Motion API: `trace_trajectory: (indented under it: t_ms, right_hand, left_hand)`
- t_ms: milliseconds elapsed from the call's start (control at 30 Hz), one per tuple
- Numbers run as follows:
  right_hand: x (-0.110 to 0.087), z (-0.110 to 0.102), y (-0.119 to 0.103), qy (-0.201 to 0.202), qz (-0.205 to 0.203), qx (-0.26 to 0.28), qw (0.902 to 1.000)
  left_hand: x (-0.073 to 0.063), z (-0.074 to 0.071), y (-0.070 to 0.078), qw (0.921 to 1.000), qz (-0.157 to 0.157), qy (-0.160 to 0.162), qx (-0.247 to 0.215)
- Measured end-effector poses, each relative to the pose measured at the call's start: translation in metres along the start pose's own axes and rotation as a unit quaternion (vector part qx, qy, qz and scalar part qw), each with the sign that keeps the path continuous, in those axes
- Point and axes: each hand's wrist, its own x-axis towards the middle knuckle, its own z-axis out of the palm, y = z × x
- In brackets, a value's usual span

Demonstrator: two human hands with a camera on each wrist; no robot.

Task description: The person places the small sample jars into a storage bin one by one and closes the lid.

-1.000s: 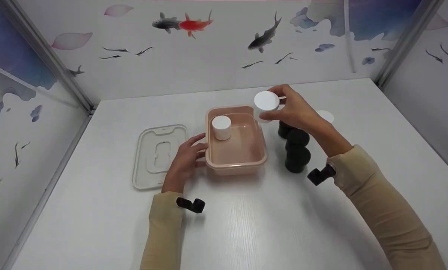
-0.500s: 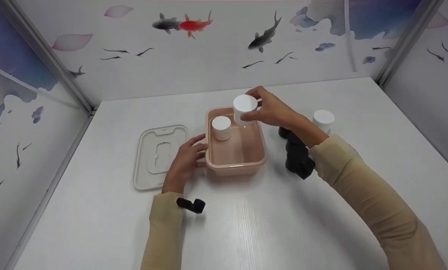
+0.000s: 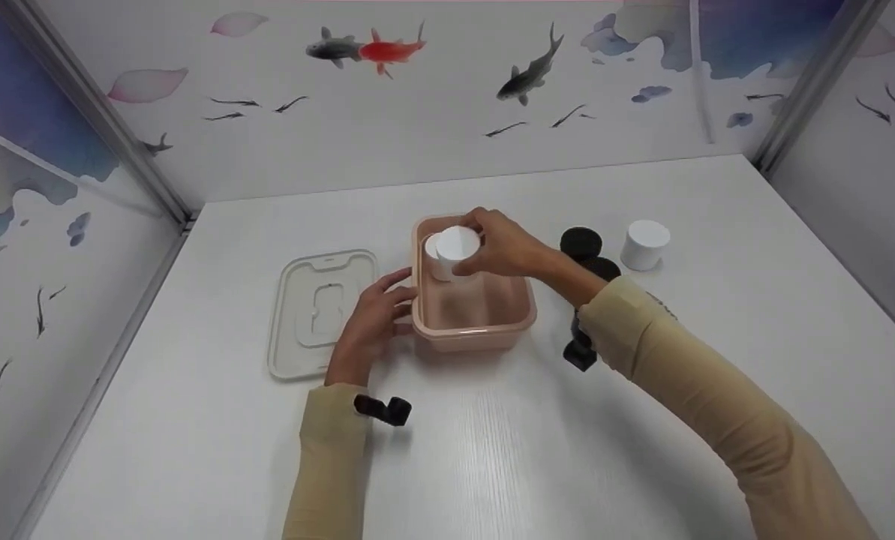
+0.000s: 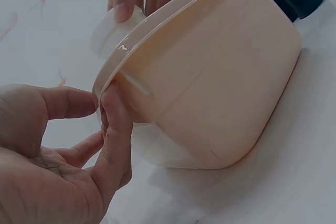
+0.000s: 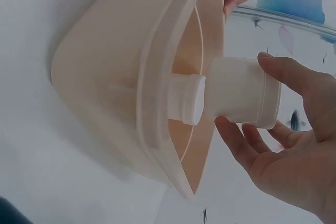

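My right hand [image 3: 503, 244] holds a white lidded jar [image 5: 239, 93] between thumb and fingers, above the left part of a pink plastic box [image 3: 477, 330]. Inside that box stands another white jar [image 5: 186, 98], partly hidden behind the held one in the head view. At the box's left side, my left hand [image 3: 372, 319] grips the rim; the left wrist view has its fingers [image 4: 115, 135] on the rim's edge and just beneath it.
A pale grey lid [image 3: 289, 322] lies left of the box, partly behind my left hand. On the right are black-topped containers [image 3: 581, 242], partly hidden by my right arm, and a white jar [image 3: 645, 246]. A patterned wall [image 3: 447, 142] stands behind the table.
My right hand has moved left and down with the white jar, from the box's right rim to over the jar inside. The left hand has stayed at the rim.
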Motion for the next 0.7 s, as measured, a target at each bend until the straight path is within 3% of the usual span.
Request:
trace_trajectory:
  t_ms: [200,467,700]
  right_hand:
    - [0.007,0.016,0.002,0.033,-0.053,-0.040,0.9972]
    - [0.012,0.029,0.006,0.023,0.041,-0.064,0.9968]
    - [0.013,0.039,0.015,0.006,0.014,-0.040,0.9991]
  left_hand:
    - [-0.001,-0.001,0.001,1.0000,0.001,0.000,0.003]
    - [0.000,-0.002,0.001,0.9999,0.004,-0.003,0.013]
    - [0.001,-0.002,0.002,0.9996,0.006,-0.002,0.028]
